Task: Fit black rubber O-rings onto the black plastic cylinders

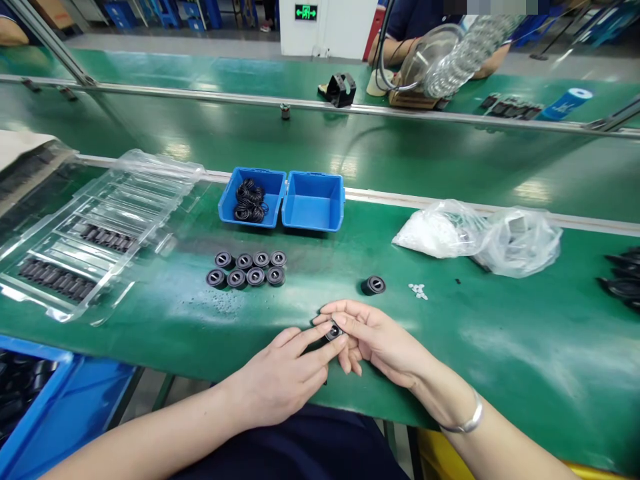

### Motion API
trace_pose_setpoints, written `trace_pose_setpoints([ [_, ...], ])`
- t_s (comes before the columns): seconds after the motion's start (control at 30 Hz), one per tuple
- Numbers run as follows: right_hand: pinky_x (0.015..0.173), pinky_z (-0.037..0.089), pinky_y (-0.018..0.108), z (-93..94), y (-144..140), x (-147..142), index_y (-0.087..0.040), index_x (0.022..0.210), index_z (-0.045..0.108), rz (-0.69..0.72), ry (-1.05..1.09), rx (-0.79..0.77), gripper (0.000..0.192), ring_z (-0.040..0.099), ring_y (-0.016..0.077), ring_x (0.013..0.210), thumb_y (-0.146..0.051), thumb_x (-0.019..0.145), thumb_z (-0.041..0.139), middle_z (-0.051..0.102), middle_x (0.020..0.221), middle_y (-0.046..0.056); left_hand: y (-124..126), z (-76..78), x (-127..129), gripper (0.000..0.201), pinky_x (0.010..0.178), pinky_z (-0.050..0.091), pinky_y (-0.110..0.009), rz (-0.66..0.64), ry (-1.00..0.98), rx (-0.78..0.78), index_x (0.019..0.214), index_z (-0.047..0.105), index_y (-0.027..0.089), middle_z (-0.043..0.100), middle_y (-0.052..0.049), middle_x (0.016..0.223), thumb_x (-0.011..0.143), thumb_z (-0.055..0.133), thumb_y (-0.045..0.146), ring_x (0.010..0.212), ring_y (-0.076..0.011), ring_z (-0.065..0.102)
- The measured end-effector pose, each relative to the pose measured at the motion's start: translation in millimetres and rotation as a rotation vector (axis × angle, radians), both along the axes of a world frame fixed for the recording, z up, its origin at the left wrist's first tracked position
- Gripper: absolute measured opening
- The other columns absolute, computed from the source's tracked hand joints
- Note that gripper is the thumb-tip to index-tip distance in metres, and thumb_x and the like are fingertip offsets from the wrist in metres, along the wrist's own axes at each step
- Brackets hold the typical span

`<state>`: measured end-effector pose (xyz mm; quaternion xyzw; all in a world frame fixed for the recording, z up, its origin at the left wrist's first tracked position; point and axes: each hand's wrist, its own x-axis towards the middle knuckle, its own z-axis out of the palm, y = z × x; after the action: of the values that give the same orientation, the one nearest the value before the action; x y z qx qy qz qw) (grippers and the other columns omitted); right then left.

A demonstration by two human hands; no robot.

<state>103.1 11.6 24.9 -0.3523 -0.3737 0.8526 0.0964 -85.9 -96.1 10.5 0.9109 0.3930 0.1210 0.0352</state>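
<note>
Both hands close narrowly on 1 black round part [333, 331], held over the near side of the green table [500, 347]. The left hand [285, 377] has 2 fingertips set against the part, above and below its face; the right hand [370, 333] has its thumb at the upper edge and its other fingers curled behind. The part's face is dark and circular with a pale mark at its centre; finer detail is hidden by the fingers. A similar black cylinder [373, 286] stands just beyond the right hand, slotted across its top. Left of it, 8 cylinders [237, 279] stand in 2 rows of 4. Small white pieces [418, 291] lie near crinkled, translucent plastic bags [435, 233]. Of 2 smooth blue bins [311, 221], the left contains thin, coiled black rings [251, 200].
</note>
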Motion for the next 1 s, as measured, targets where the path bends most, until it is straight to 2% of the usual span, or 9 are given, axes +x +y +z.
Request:
trace_pose_setpoints([
  [0.13, 0.037, 0.043, 0.015, -1.3, -3, -1, -0.016, 0.109, 0.054, -0.03, -0.023, 0.047, 0.03, 0.057, 0.009, 0.042, -0.039, 0.091, 0.06, 0.058, 0.059, -0.004, 0, -0.6, -3, 0.025, 0.099, 0.038, -0.039, -0.017, -0.021, 0.0, 0.1, 0.065, 0.014, 0.034, -0.006, 0.155, 0.098, 0.04, 0.016, 0.145, -0.0305, 0.023],
  [0.23, 0.036, 0.043, 0.016, -0.6, -3, -3, -0.018, 0.112, 0.052, -0.037, -0.042, 0.04, 0.029, 0.06, 0.0116, 0.044, -0.039, 0.092, 0.058, 0.06, 0.061, -0.003, -1, -0.5, -7, 0.029, 0.101, 0.038, -0.037, -0.024, 0.005, 0.011, 0.113, 0.063, 0.013, 0.036, -0.009, 0.154, 0.099, 0.038, 0.016, 0.146, -0.0275, 0.022],
  [0.4, 0.04, 0.049, 0.021, 1.3, 0, -2, -0.017, 0.115, 0.053, -0.044, -0.013, -0.021, 0.025, 0.068, 0.0162, 0.054, -0.033, 0.095, 0.05, 0.067, 0.083, 0.005, -1, -2.2, -6, 0.031, 0.102, 0.034, -0.037, -0.001, -0.021, 0.052, 0.118, 0.062, 0.013, 0.045, -0.009, 0.148, 0.099, 0.037, 0.017, 0.141, -0.023, 0.03],
  [0.57, 0.038, 0.047, 0.017, 0.5, -1, -1, -0.018, 0.11, 0.054, -0.033, 0.013, 0.01, 0.028, 0.065, 0.011, 0.051, -0.036, 0.09, 0.062, 0.066, 0.092, 0.004, 0, -1.0, -3, 0.03, 0.103, 0.031, -0.038, 0.015, -0.024, 0.044, 0.115, 0.063, 0.014, 0.045, -0.006, 0.149, 0.099, 0.038, 0.018, 0.14, -0.0231, 0.032],
  [0.67, 0.036, 0.043, 0.015, 1.1, -2, -1, -0.018, 0.111, 0.051, -0.034, 0.013, 0.016, 0.03, 0.063, 0.0106, 0.047, -0.038, 0.09, 0.062, 0.065, 0.078, 0.001, 0, 1.2, -4, 0.027, 0.102, 0.032, -0.039, 0.008, 0.014, 0.013, 0.108, 0.065, 0.016, 0.04, -0.005, 0.152, 0.098, 0.04, 0.018, 0.144, -0.0275, 0.024],
  [0.73, 0.038, 0.044, 0.016, 2.2, -2, -2, -0.019, 0.113, 0.05, -0.031, 0.001, 0.008, 0.032, 0.064, 0.0125, 0.049, -0.039, 0.091, 0.061, 0.062, 0.068, -0.002, 1, 2.9, -5, 0.026, 0.1, 0.033, -0.039, -0.003, 0.043, -0.007, 0.105, 0.065, 0.015, 0.039, -0.006, 0.152, 0.097, 0.04, 0.017, 0.145, -0.0297, 0.022],
  [0.83, 0.041, 0.047, 0.02, 3.4, 0, -2, -0.02, 0.113, 0.051, -0.036, -0.002, -0.011, 0.031, 0.066, 0.0153, 0.053, -0.042, 0.093, 0.056, 0.063, 0.067, 0.001, 1, 6.2, -4, 0.024, 0.099, 0.035, -0.038, -0.004, 0.063, -0.001, 0.107, 0.064, 0.014, 0.04, -0.008, 0.151, 0.096, 0.043, 0.017, 0.144, -0.0304, 0.023],
  [0.93, 0.041, 0.047, 0.021, 2.8, -2, -1, -0.023, 0.109, 0.054, -0.057, 0.002, 0.001, 0.029, 0.066, 0.0152, 0.054, -0.042, 0.089, 0.062, 0.067, 0.08, 0.006, -3, 7.8, 4, 0.026, 0.101, 0.034, -0.038, 0.021, 0.09, 0.028, 0.112, 0.063, 0.015, 0.042, -0.007, 0.15, 0.097, 0.043, 0.021, 0.142, -0.03, 0.029],
  [1.0, 0.039, 0.047, 0.021, 0.3, -6, 1, -0.023, 0.106, 0.055, -0.06, 0.035, -0.007, 0.033, 0.066, 0.0143, 0.053, -0.04, 0.082, 0.07, 0.069, 0.101, 0.012, -8, 1.8, 9, 0.03, 0.103, 0.032, -0.037, 0.047, 0.061, 0.107, 0.114, 0.063, 0.017, 0.044, -0.007, 0.148, 0.097, 0.04, 0.025, 0.139, -0.0288, 0.033],
])
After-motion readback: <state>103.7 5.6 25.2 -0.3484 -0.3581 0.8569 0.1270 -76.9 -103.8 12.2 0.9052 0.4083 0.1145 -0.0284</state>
